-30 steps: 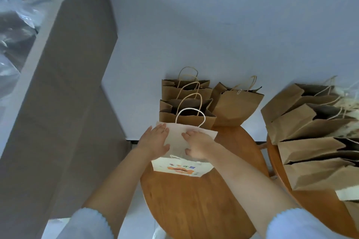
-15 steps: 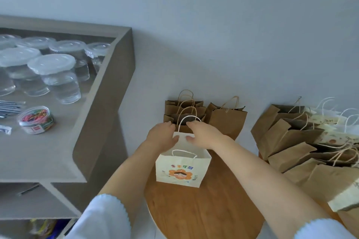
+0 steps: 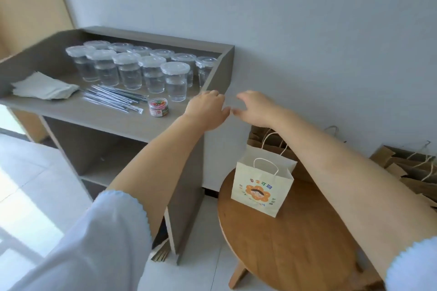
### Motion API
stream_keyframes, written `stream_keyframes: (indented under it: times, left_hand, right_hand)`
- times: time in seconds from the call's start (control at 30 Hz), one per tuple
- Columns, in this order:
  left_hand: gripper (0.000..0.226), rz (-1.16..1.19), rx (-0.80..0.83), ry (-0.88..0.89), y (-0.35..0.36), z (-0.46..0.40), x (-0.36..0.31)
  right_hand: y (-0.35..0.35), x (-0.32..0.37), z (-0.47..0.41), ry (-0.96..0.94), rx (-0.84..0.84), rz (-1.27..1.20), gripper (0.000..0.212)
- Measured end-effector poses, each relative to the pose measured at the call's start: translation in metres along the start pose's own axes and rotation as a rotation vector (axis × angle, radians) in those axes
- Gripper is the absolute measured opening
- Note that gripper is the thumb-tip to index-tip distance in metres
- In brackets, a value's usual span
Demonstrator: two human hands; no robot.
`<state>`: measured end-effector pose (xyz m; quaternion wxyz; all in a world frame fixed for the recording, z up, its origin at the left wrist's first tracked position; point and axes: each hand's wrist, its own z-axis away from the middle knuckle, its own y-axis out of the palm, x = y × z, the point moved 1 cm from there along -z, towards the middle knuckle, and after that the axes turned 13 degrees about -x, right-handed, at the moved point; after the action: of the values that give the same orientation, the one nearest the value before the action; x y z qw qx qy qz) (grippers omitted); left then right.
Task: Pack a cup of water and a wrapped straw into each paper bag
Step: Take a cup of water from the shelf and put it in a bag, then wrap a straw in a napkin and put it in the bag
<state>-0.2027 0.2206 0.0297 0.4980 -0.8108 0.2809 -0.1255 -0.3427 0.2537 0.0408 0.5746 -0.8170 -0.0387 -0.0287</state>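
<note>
Fig.: your left hand (image 3: 206, 111) and right hand (image 3: 254, 107) hung loosely open, holding nothing, beside the shelf (image 3: 113, 118). White bag (image 3: 261, 184) stood open on the stool (image 3: 283, 243). Nearest cup (image 3: 175, 81) probably heavy w/ water, thin-walled, slippery; grip mid-body, not lid.
</note>
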Motion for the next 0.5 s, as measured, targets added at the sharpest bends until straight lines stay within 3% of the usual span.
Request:
stream_keyframes:
  times: [0.3,0.4,0.5]
  left_hand:
    - [0.042,-0.059,0.005,-0.294,-0.024,0.076,0.150]
    - [0.041,-0.071,0.045,-0.323,-0.023,0.099,0.197]
    - [0.039,-0.105,0.069,-0.347,-0.028,0.118,0.250]
  right_hand:
    - [0.034,0.146,-0.038,-0.177,0.023,-0.083,0.047]
    - [0.056,0.194,-0.053,-0.193,0.042,-0.083,0.038]
    - [0.083,0.237,-0.066,-0.200,0.093,-0.061,0.043]
